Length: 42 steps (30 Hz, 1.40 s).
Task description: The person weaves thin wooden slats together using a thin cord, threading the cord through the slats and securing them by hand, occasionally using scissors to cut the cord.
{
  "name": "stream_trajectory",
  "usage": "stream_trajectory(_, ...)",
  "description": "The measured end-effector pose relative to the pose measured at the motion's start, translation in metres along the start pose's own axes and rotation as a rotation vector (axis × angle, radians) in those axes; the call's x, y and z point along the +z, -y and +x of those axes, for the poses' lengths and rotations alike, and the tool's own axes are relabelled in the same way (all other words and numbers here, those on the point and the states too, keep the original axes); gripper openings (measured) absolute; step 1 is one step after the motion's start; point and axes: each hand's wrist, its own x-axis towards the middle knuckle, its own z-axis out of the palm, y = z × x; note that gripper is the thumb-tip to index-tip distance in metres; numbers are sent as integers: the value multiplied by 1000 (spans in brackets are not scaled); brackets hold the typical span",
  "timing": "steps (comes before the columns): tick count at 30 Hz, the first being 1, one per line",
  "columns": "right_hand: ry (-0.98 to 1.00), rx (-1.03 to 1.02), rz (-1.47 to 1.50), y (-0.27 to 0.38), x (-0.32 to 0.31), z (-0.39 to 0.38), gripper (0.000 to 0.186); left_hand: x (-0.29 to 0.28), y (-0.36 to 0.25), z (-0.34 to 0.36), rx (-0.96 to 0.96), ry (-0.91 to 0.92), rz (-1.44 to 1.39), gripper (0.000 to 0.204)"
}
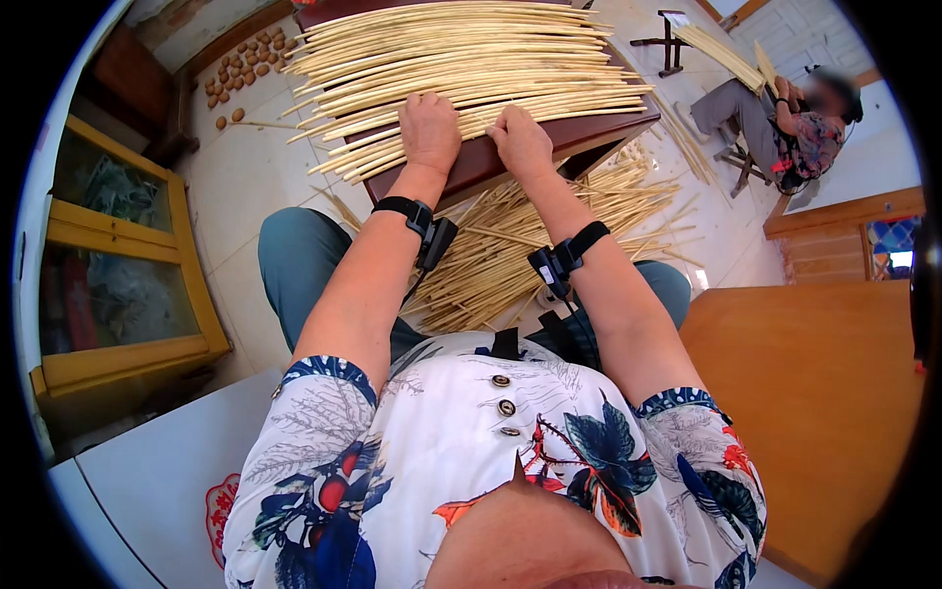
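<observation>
Pale straw-coloured stalks (461,44) lie side by side across a dark red table (481,157). Over the nearest stalks, left of the middle, my left hand (430,134) is closed with its fingers bent around them. To its right, my right hand (521,143) is closed, thumb and fingers pressed together at the nearest stalks. Its fingertips are partly hidden, so exactly which stalk it grips is unclear. Ends of the stalks stick out unevenly past both sides of the table.
A loose heap of stalks (491,260) covers the floor between my knees and the table. Small round brown things (257,61) lie at the far left, beyond a yellow-framed cabinet (128,255). Another person (814,128) sits at the far right with stalks. An orange-brown panel (814,393) stands near right.
</observation>
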Motion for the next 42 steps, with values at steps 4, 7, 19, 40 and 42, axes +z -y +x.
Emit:
stream_trajectory(4,-19,-14,2,-6,8,0,20,1,-4,0,0,-2,-8,7)
stream_trajectory(7,10,62,140,-10,7,4,21,0,-2,0,-4,2,4,8)
stream_trajectory(19,181,399,1181,13,-9,21,16,2,-2,1,39,-56,-42,8)
stream_trajectory(40,285,371,764,11,0,11,11,-1,-4,3,58,-31,-111,8)
stream_trajectory(42,296,365,779,8,1,10,11,0,-3,4,61,-36,-112,9)
